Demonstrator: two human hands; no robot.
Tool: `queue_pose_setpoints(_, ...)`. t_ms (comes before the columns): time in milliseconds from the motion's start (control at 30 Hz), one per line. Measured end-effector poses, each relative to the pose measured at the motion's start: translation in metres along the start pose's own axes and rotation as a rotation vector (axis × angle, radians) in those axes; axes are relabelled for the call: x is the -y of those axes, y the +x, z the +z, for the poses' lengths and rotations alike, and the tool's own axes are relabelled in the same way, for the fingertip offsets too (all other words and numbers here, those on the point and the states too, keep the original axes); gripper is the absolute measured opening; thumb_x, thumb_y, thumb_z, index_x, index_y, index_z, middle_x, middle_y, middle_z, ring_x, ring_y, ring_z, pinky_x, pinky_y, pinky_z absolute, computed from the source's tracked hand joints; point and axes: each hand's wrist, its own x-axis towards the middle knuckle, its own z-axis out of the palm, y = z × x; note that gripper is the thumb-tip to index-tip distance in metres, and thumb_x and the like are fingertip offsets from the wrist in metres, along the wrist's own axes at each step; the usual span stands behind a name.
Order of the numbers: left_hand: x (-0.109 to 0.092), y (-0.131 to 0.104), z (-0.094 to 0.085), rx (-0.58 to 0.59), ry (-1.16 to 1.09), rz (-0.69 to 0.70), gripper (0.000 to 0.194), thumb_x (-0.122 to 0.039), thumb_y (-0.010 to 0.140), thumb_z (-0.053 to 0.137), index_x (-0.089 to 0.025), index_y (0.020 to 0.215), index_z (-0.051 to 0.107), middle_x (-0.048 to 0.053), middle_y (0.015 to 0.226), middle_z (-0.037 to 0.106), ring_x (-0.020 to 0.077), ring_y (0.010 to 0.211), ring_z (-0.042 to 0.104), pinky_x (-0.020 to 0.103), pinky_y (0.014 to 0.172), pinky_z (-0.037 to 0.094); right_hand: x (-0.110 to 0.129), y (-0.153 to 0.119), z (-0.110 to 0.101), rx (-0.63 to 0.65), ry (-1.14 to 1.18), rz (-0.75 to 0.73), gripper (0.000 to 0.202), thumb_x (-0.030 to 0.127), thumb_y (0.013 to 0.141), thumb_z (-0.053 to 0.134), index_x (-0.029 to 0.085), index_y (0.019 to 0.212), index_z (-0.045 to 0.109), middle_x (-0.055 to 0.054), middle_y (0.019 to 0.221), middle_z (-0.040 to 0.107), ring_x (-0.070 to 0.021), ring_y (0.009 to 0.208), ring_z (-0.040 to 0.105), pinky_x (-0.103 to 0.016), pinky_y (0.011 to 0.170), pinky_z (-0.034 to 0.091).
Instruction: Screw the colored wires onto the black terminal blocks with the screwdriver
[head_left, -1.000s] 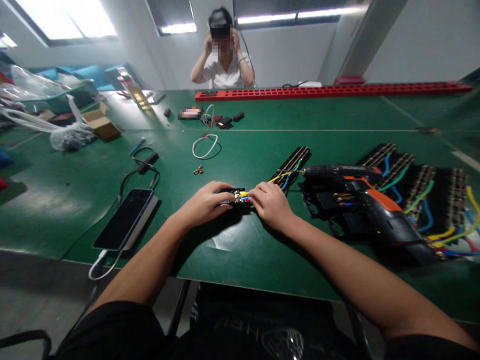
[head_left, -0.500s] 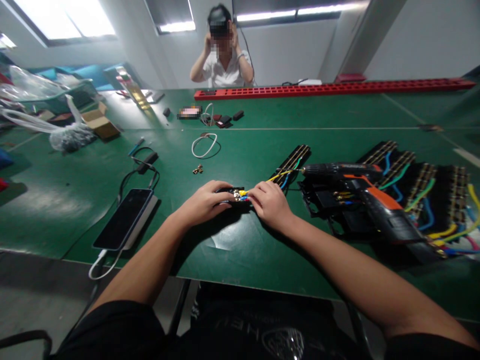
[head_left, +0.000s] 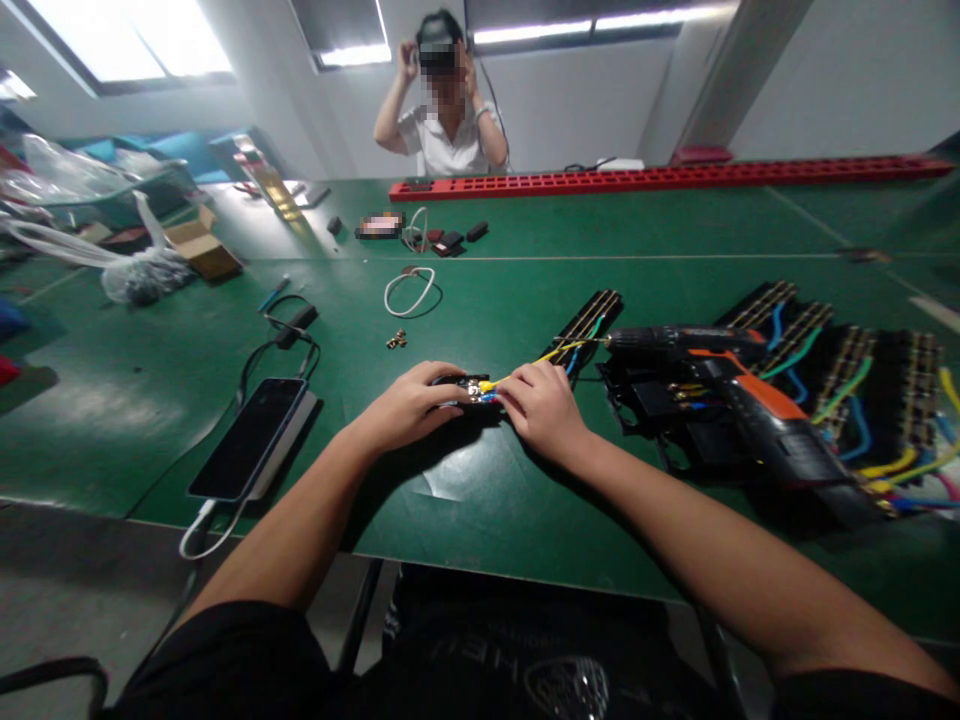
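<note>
Item in hand: small black terminal block (head_left: 471, 388), at table centre, directly ahead of me at 12 o'clock on the green table (head_left: 525, 300). My left hand (head_left: 409, 405) is curled over its left end, fingers pressed down on it to steady it. My right hand (head_left: 541, 405) pinches the yellow wire (head_left: 540, 357) where it meets the block's right end; blue wire beside it. Whether the wire's tip is already seated I cannot tell, the fingers cover it.

Step, as I judge it: fitting wire ends into the block. Next move calls for a firm hold on the block and the cordless drill (head_left: 742, 400), lying at 3 o'clock just beside my right hand, on black wired strips (head_left: 847, 390).

Also present: phone (head_left: 251, 438) at 9 o'clock, loose brass screws (head_left: 397, 340) at 11 o'clock, a person seated (head_left: 446, 120) at the far edge, 12 o'clock.
</note>
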Motion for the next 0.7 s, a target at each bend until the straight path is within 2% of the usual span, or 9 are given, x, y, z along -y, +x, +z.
queue_pose_setpoints(700, 0.003, -0.0003, 0.0053, 0.022, -0.01, 0.013, 0.024, -0.028, 0.096, 0.062, -0.025, 0.118, 0.073, 0.012, 0.13, 0.062, 0.0262, 0.117, 0.062, 0.047, 0.101, 0.054, -0.0017, -0.0036, -0.0044, -0.015, 0.005, 0.001, 0.022, 0.034, 0.098, 0.055, 0.022, 0.099, 0.073, -0.007, 0.102, 0.068, -0.0206, 0.097, 0.047, -0.035, 0.082, 0.027)
